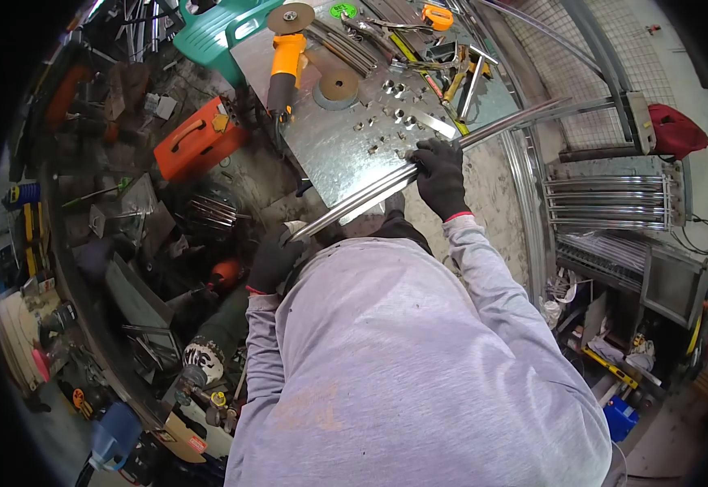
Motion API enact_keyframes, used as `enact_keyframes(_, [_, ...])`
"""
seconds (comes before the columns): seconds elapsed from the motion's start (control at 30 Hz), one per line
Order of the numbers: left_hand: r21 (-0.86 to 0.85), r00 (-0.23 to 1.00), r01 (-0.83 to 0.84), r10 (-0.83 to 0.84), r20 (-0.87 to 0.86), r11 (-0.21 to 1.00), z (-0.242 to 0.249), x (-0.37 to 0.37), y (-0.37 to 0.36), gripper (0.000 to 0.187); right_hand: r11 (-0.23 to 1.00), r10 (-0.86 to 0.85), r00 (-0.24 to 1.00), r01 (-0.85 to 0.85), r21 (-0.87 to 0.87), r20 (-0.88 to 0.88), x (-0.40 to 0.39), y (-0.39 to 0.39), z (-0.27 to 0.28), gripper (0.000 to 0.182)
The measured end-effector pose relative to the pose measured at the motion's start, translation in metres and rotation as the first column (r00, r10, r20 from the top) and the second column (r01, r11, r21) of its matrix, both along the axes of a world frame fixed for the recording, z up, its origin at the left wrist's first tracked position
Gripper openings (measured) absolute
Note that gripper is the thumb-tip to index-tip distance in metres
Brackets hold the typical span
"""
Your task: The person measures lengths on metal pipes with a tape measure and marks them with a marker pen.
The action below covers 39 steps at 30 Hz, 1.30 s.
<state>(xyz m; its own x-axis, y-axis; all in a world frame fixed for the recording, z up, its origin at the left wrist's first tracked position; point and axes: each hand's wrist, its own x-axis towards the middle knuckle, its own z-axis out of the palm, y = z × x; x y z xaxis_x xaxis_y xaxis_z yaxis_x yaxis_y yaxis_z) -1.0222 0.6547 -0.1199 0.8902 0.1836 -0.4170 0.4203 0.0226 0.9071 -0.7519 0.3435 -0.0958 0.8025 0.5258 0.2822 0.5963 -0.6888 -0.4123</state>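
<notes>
Two or more long shiny metal tubes [362, 197] run slantwise in front of my body, crossing the near corner of a metal-topped table [321, 154]. My right hand [439, 174], in a black glove, is closed over them around mid-length. The lower left end of the tubes meets my left hand [275, 258], also gloved in black, with its fingers curled there and partly hidden. Several short cut tube pieces [405, 119] lie on the tabletop just past my right hand. Beside them rests a flat metal strip [435, 124].
An orange angle grinder [287, 61] and a loose abrasive disc [338, 88] lie on the table. Farther back sit pliers and an orange tape measure [437, 18]. A green chair [208, 36], an orange toolbox [194, 146] and a gas cylinder [222, 333] stand left; racked tubes [606, 203] are right.
</notes>
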Motion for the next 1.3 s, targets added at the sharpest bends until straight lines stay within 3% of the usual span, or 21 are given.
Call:
enact_keyframes(0.07, [-0.045,0.998,-0.01,0.007,-0.07,0.999,0.001,0.0,0.0,0.038,1.0,0.005,1.0,-0.004,-0.01,0.006,0.0,0.001,0.0,0.03])
enact_keyframes(0.2, [-0.068,1.0,-0.017,0.016,-0.026,0.998,0.0,0.001,-0.001,0.038,1.0,-0.009,1.0,0.01,-0.015,0.019,0.0,0.0,-0.001,0.031])
enact_keyframes(0.27, [-0.023,0.999,0.008,-0.007,0.047,1.0,-0.001,0.0,0.0,0.037,1.0,-0.01,1.0,0.01,-0.015,0.026,-0.002,0.004,-0.003,0.031])
enact_keyframes(0.4, [0.042,1.0,0.015,-0.015,0.005,0.999,0.0,0.0,-0.003,0.036,1.0,-0.009,1.0,0.01,-0.015,0.03,0.001,0.003,-0.004,0.031])
enact_keyframes(0.5, [0.044,0.996,-0.09,0.091,0.001,0.995,0.002,0.003,-0.005,0.035,0.998,0.001,0.999,0.002,-0.06,0.037,0.004,0.0,0.0,0.038])
enact_keyframes(0.57, [0.191,0.977,-0.136,0.1,0.186,0.972,0.004,0.012,0.001,0.034,0.991,0.12,0.992,-0.122,-0.058,-0.027,0.014,0.0,0.018,0.047])
enact_keyframes(0.67, [0.083,0.974,-0.171,0.156,0.163,0.982,0.012,0.025,0.016,0.032,0.996,0.075,0.997,-0.076,0.053,0.021,0.026,0.0,0.031,0.052])
enact_keyframes(0.7, [0.086,0.976,-0.136,0.118,0.185,0.987,0.022,0.031,0.02,0.03,0.996,0.068,0.99,-0.073,0.043,0.124,0.032,0.002,0.036,0.051])
enact_keyframes(0.73, [0.083,0.975,-0.137,0.119,0.187,0.987,0.021,0.034,0.023,0.03,0.996,0.069,0.99,-0.074,0.04,0.125,0.037,0.005,0.041,0.051])
enact_keyframes(0.8, [0.115,0.998,-0.059,0.057,0.017,0.992,0.017,0.035,0.03,0.029,0.999,0.039,0.997,-0.04,0.024,0.064,0.046,0.005,0.049,0.049])
enact_keyframes(0.87, [0.163,1.0,-0.001,0.0,0.006,0.987,0.012,0.032,0.031,0.029,0.996,0.047,0.998,-0.049,0.071,0.04,0.058,0.007,0.052,0.046])
enact_keyframes(0.97, [0.224,0.999,0.022,-0.015,-0.037,0.974,0.011,0.027,0.024,0.031,0.99,0.11,0.994,-0.112,0.09,0.02,0.082,0.01,0.052,0.042])
enact_keyframes(1.03, [0.242,0.995,0.005,0.018,-0.094,0.97,0.016,0.02,0.01,0.032,0.981,0.195,0.979,-0.194,0.011,-0.056,0.095,0.01,0.048,0.043])
enact_keyframes(1.1, [0.069,0.97,-0.153,0.163,-0.182,0.986,0.02,0.019,-0.002,0.034,0.959,0.28,0.957,-0.282,-0.013,-0.069,0.103,0.017,0.047,0.041])
enact_keyframes(1.13, [0.091,0.966,-0.164,0.179,-0.188,0.982,0.023,0.019,-0.006,0.034,0.928,0.363,0.929,-0.367,-0.058,-0.071,0.107,0.025,0.05,0.039])
enact_keyframes(1.23, [0.064,0.955,-0.213,0.222,-0.198,0.975,0.024,0.02,-0.015,0.04,0.896,0.443,0.896,-0.442,-0.045,0.033,0.112,0.042,0.043,0.035])
enact_keyframes(1.3, [0.146,0.952,-0.237,0.26,-0.161,0.96,0.023,0.018,-0.024,0.041,0.874,0.485,0.873,-0.481,-0.072,0.055,0.116,0.046,0.027,0.034])
